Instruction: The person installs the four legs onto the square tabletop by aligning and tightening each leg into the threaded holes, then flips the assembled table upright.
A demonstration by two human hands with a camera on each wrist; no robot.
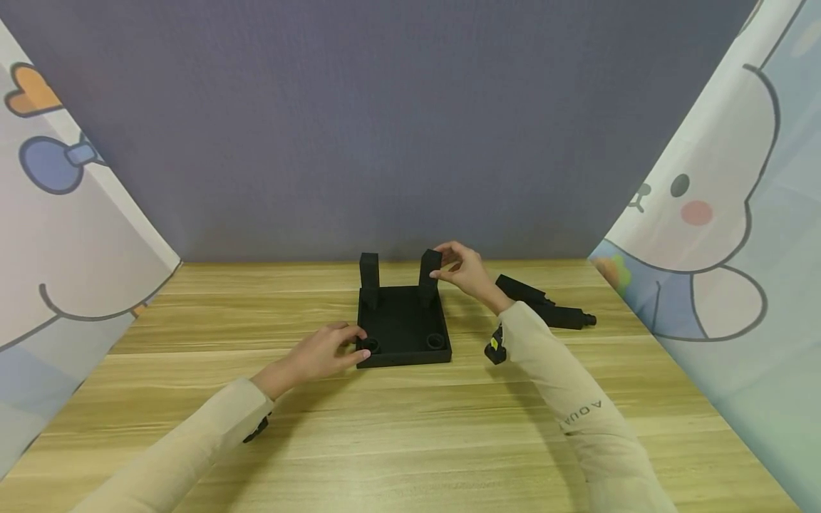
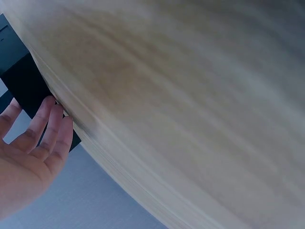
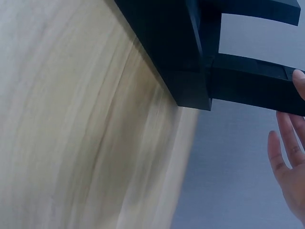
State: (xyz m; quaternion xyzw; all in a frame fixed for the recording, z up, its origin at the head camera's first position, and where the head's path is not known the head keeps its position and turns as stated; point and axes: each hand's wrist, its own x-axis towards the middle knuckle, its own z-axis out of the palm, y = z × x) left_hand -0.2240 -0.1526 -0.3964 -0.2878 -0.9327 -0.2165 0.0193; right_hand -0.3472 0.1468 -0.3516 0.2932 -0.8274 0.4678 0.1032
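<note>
A shallow black square frame with raised walls lies on the table. Black square posts stand at its two far corners, the left post and the right post. Round sockets show at its near corners, such as the right socket. My left hand holds the near left corner, thumb at the front and fingers along the side. With thumb and fingers, my right hand grips the upper part of the right post.
Two loose black posts, one farther back and one nearer, lie to the right of the frame, each with a narrower round end. A grey panel rises behind the wooden table. Printed cloth hangs on both sides.
</note>
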